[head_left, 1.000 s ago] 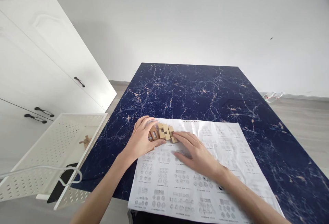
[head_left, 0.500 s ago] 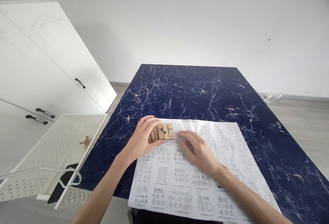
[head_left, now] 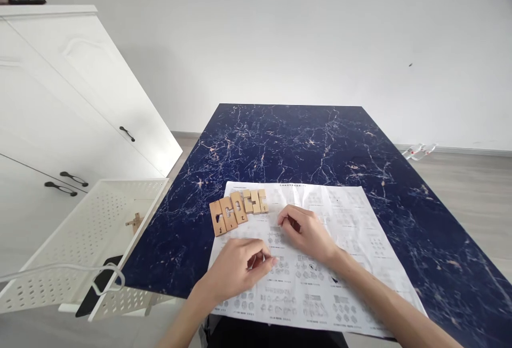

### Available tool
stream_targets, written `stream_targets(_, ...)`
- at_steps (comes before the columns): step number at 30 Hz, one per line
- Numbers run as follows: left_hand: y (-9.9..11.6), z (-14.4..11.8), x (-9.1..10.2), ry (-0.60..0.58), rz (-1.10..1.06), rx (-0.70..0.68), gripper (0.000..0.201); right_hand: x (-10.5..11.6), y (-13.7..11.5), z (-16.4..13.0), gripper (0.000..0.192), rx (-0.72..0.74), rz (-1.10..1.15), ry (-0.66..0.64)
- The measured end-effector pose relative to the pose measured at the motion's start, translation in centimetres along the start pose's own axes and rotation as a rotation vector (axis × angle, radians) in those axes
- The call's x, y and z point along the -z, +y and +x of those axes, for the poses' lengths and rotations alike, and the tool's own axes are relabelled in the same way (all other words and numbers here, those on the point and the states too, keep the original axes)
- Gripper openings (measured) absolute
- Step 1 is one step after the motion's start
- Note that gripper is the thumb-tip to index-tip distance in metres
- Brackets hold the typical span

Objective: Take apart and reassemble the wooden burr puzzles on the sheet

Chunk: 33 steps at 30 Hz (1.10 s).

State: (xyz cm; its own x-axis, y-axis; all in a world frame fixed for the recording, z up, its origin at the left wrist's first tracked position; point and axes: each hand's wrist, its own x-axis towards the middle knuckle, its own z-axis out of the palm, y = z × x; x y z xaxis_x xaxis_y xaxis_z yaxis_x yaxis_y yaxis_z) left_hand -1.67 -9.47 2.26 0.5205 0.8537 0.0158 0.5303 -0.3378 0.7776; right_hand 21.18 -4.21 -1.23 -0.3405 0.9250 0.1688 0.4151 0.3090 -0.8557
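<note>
Several notched wooden puzzle pieces (head_left: pixel 229 215) lie side by side in a slanting row at the sheet's upper left. Black numbers show on the larger flat ones, which have cut-out slots; the smaller blocks (head_left: pixel 256 202) are at the row's right end. Beneath them spreads a printed paper sheet (head_left: pixel 352 241) with rows of small diagrams. My left hand (head_left: pixel 240 265) rests on the paper below the row, fingers curled toward the thumb, nothing visible in it. To the right of the row, my right hand (head_left: pixel 307 232) lies loosely closed on the sheet, apart from the pieces.
The dark blue marble-patterned table (head_left: pixel 288 145) reaches toward a white wall. At left stand a white cabinet (head_left: pixel 80 87) and a white perforated basket (head_left: pixel 52 262) holding a small wooden piece (head_left: pixel 137 223) and a black object (head_left: pixel 98 286). A white cable (head_left: pixel 60 267) crosses the basket.
My left hand has let go of the wooden pieces and moved down toward me, uncovering the whole row. My right hand has curled its fingers in nearly the same spot.
</note>
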Motion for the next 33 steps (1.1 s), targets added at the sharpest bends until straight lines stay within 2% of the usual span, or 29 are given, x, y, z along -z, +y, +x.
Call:
stream_targets(4,0.0,-0.8,-0.1,0.028,-0.079,0.100,0.029,0.5,0.0,0.3,0.015,-0.054,0.061,-0.035)
stream_targets(10,-0.2,-1.1,0.1,0.086,-0.109,0.177,0.030,1.4,0.4,0.9,0.014,-0.174,0.202,-0.065)
stream_targets(18,-0.2,-1.0,-0.7,0.129,-0.045,0.199,0.030,1.5,0.9,1.2,0.012,-0.229,0.304,-0.060)
stream_targets(33,-0.8,-1.0,-0.8,0.115,0.008,0.183,0.032,1.3,0.5,1.2,0.013,-0.238,0.281,-0.065)
